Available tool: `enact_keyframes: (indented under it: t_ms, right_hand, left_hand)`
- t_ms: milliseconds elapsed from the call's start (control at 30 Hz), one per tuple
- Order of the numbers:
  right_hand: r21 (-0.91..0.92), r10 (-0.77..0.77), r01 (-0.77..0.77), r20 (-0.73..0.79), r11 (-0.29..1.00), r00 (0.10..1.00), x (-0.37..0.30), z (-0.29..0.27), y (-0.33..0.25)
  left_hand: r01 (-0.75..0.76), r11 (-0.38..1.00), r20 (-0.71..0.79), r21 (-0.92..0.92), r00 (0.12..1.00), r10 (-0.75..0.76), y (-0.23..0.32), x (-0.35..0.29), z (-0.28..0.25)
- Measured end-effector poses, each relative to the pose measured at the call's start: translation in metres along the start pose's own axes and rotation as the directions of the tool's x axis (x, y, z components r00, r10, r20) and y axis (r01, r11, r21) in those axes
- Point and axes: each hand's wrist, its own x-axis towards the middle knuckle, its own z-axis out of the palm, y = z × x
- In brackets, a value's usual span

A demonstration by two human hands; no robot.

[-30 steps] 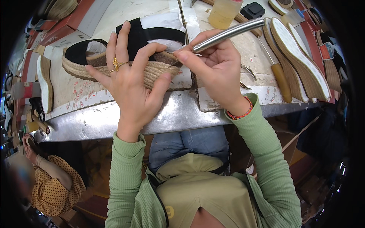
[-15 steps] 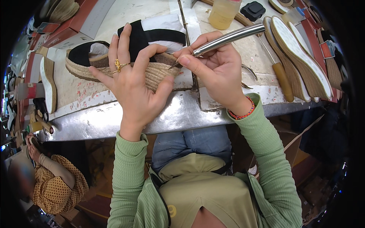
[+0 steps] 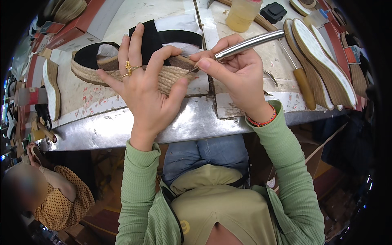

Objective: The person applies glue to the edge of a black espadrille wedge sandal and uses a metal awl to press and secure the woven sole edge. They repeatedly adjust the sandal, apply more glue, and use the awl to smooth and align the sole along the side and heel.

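A black wedge sandal (image 3: 149, 43) with a braided rope sole lies on the bench, white paper stuffed inside it. My left hand (image 3: 143, 94) grips it, with fingers spread over the upper and the thumb against the rope sole's near side. In my right hand (image 3: 246, 79) is a slim pointed tool (image 3: 250, 44) with a silver metal handle, pinched near its tip. That tip touches or nearly touches the rope edge at the sandal's right end. Partly hidden behind my right hand, a curved metal tool (image 3: 271, 79) lies on the bench.
A wooden-handled tool (image 3: 304, 87) and several wedge soles (image 3: 326, 61) lie to the right. At the back stand a jar of yellowish liquid (image 3: 241, 16) and a black case (image 3: 272, 12). A shoebox (image 3: 77, 24) and another sole (image 3: 51, 90) are left. A person (image 3: 61, 196) sits lower left.
Both hands and the sandal have shifted slightly to the right. The tool's tip has moved a little right along the rope edge. The person at lower left has leaned.
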Motion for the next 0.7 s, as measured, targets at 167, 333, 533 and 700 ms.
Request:
enact_keyframes:
  t_ms: [167,333,533,700]
  right_hand:
    - [-0.012,-0.027,0.027,0.006,1.0,1.0,-0.003,0.003,0.0]
    - [-0.085,-0.051,0.049,-0.025,0.995,0.998,-0.004,0.007,-0.001]
    - [-0.105,-0.035,0.025,-0.088,0.994,0.995,-0.003,0.01,-0.002]
    - [-0.053,0.027,-0.032,-0.098,0.998,0.995,-0.001,0.006,-0.004]
  left_hand:
    - [0.0,1.0,-0.006,0.006,1.0,0.0,-0.001,0.0,0.0]
    - [0.011,1.0,0.004,-0.003,1.0,-0.011,0.0,0.0,-0.001]
    - [0.028,0.999,0.011,-0.025,1.0,-0.028,0.002,0.001,-0.001]
    - [0.031,0.999,0.017,-0.038,0.999,-0.03,0.002,0.001,-0.003]
